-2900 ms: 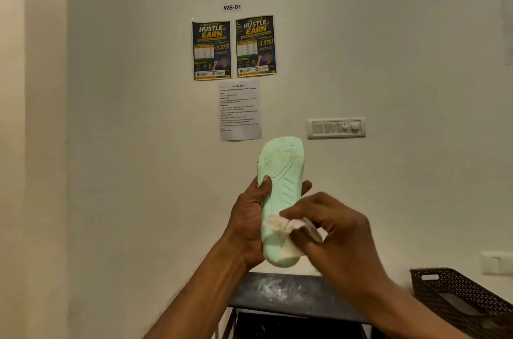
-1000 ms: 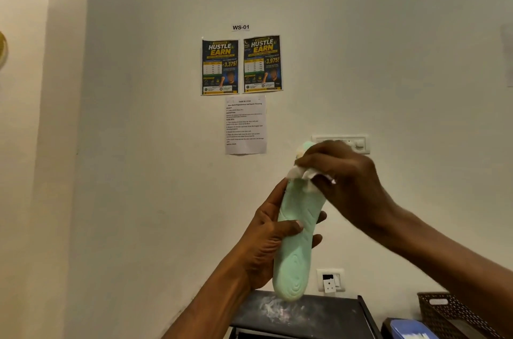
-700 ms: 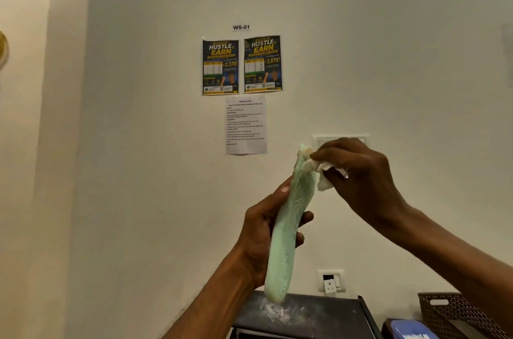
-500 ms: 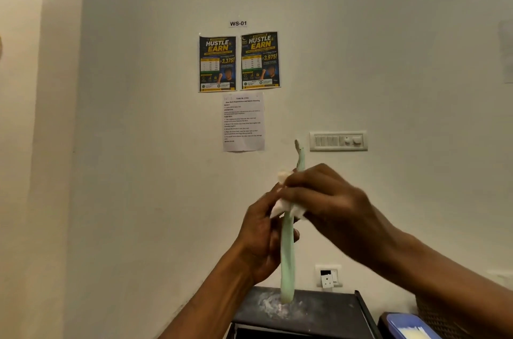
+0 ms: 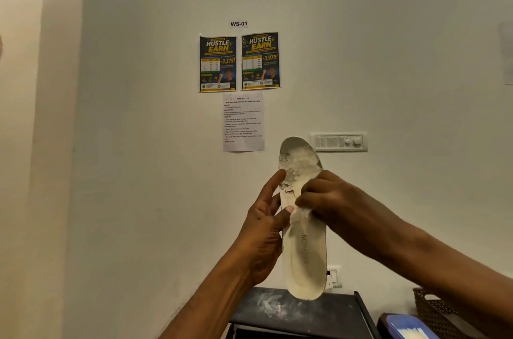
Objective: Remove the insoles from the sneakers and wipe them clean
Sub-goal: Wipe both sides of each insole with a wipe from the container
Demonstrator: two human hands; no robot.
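Note:
An insole (image 5: 304, 255) stands upright in front of the wall, its cream top face turned to me, with white powdery dirt over its upper part. My left hand (image 5: 263, 230) holds it at the left edge, thumb on the front and fingers behind. My right hand (image 5: 330, 205) grips a crumpled white wipe (image 5: 301, 215) and presses it on the middle of the insole. No sneakers are in view.
A dark shelf top (image 5: 299, 311) with a white powder smear lies below the insole. At the lower right are a dark woven basket (image 5: 433, 311) and a blue-lidded box (image 5: 408, 327). Posters, a switch panel (image 5: 338, 141) and a socket are on the wall.
The insole has turned from its green underside, through edge-on, to show its cream dirty top face. My right hand with the wipe has come down from the tip to the middle.

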